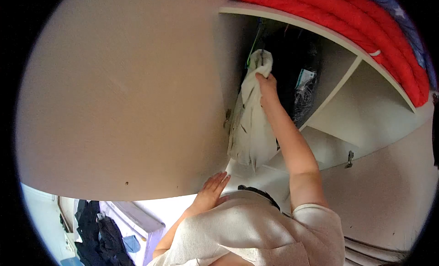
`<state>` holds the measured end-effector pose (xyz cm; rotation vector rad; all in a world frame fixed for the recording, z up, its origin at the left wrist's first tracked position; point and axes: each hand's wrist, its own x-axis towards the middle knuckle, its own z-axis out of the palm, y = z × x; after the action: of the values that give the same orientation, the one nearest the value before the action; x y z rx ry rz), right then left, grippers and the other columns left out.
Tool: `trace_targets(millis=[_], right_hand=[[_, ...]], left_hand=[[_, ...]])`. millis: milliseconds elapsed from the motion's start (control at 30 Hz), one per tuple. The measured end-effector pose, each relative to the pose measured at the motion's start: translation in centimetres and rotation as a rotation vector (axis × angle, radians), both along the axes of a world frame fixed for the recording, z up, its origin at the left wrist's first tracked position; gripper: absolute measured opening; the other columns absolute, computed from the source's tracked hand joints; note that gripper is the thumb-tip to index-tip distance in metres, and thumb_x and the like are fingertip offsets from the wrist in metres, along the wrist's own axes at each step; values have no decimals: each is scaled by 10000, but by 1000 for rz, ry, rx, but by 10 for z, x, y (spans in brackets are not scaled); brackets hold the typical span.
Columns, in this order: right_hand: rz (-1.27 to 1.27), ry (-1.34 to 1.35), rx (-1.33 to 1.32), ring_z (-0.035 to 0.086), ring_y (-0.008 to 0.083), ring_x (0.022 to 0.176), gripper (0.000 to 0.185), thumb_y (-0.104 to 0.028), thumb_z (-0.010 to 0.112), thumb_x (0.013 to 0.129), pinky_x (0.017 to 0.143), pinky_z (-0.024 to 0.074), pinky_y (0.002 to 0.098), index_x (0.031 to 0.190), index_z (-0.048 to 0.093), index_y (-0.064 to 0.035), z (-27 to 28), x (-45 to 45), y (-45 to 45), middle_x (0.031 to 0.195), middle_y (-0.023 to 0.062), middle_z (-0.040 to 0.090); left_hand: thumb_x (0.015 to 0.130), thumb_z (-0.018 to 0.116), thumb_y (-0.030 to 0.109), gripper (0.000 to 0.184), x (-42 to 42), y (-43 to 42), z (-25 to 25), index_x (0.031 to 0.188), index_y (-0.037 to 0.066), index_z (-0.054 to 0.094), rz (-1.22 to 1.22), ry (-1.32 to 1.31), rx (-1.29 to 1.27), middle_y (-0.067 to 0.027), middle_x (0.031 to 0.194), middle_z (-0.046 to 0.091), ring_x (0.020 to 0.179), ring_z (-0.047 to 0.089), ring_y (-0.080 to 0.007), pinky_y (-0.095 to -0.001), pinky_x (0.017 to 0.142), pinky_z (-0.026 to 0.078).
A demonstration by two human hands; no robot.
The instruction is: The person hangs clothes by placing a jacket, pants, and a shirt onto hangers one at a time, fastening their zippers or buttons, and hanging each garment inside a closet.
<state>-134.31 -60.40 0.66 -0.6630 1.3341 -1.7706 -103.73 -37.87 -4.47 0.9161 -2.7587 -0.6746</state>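
Observation:
A white garment (pixel 250 124) hangs inside the open wardrobe, just beside the door. My right hand (pixel 268 88) reaches up and grips it near its top, with the fingers curled into the cloth. Dark clothes (pixel 284 53) hang behind and to the right of it, one in clear plastic wrap (pixel 304 103) with a pale label. My left hand (pixel 211 193) is low, by the edge of the wardrobe door (pixel 128 101). Its fingers are stretched out and hold nothing; whether they touch the door, I cannot tell.
The large door fills the left side. Right of the clothes, a divider (pixel 333 92) borders a shelf compartment (pixel 366 108). A red quilt (pixel 338 23) and blue starred fabric (pixel 402 19) lie on top. Dark clothes (pixel 104 236) and a pale purple box (pixel 137 220) are at lower left.

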Motion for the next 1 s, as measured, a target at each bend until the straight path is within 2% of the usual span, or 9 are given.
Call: trace_targets(millis=[33, 100, 267, 367, 467, 567, 600, 767, 1000], right_hand=[[-3, 72, 42, 560, 268, 936, 349, -122, 558, 852, 781, 455, 376, 1171, 487, 3, -10, 0, -15, 1060, 130, 568], [-17, 28, 58, 558, 276, 935, 339, -117, 553, 851, 780, 451, 383, 1163, 492, 2, -37, -9, -45, 1054, 131, 567], [-57, -119, 46, 536, 292, 964, 361, -126, 563, 830, 816, 430, 389, 1160, 493, 1, -13, -3, -83, 1081, 135, 550], [-109, 87, 26, 496, 269, 1027, 404, -137, 570, 817, 894, 372, 357, 1184, 481, 7, -2, 30, -95, 1142, 134, 527], [-142, -106, -29, 485, 259, 1044, 396, -125, 572, 813, 902, 369, 359, 1171, 482, 19, 23, 54, -80, 1149, 135, 521], [-184, -249, -81, 506, 271, 1012, 368, -114, 573, 810, 888, 388, 374, 1146, 494, 15, 22, 24, -90, 1128, 137, 528], [-142, -286, -200, 528, 294, 979, 370, -103, 585, 801, 841, 425, 394, 1144, 499, 6, 9, 3, -109, 1119, 144, 535], [-189, -300, -109, 535, 320, 976, 428, -100, 606, 791, 787, 451, 433, 1185, 468, -8, 43, -45, -125, 1108, 174, 539], [-210, -405, -28, 483, 334, 1066, 541, -138, 602, 805, 864, 411, 462, 1283, 384, -10, -7, -47, -104, 1240, 188, 442]], left_hand=[[789, 646, 208, 680, -2, -2, 0, 1346, 46, 291, 41, 52, 38, -175, 1353, 343, 1256, 329, -341, -441, 1048, 282], [807, 623, 228, 672, -5, -3, -1, 1353, 50, 275, 82, 46, 67, -180, 1350, 345, 1262, 323, -334, -432, 1047, 286], [796, 632, 211, 678, -16, -12, -3, 1346, 33, 278, 98, 80, 64, -185, 1345, 353, 1265, 321, -327, -422, 1040, 298], [787, 639, 204, 687, -27, -22, -14, 1346, 31, 279, 33, 78, 95, -185, 1349, 349, 1267, 320, -323, -411, 1046, 291], [786, 640, 210, 688, -43, -31, -18, 1344, 25, 282, -50, 68, 72, -189, 1345, 353, 1258, 331, -327, -409, 1046, 290], [790, 639, 210, 688, -51, -35, -16, 1343, 14, 281, -94, 62, 53, -189, 1339, 359, 1247, 344, -331, -411, 1042, 294], [784, 642, 198, 699, -51, -34, -19, 1348, 19, 270, -87, 69, 67, -184, 1348, 349, 1257, 334, -319, -405, 1048, 287], [782, 636, 173, 709, -43, -34, -24, 1356, 20, 249, -5, 93, 167, -187, 1355, 337, 1263, 328, -313, -400, 1055, 277], [775, 640, 174, 715, -41, -39, -20, 1349, 5, 248, -2, 106, 108, -197, 1336, 353, 1236, 364, -323, -400, 1042, 303]])
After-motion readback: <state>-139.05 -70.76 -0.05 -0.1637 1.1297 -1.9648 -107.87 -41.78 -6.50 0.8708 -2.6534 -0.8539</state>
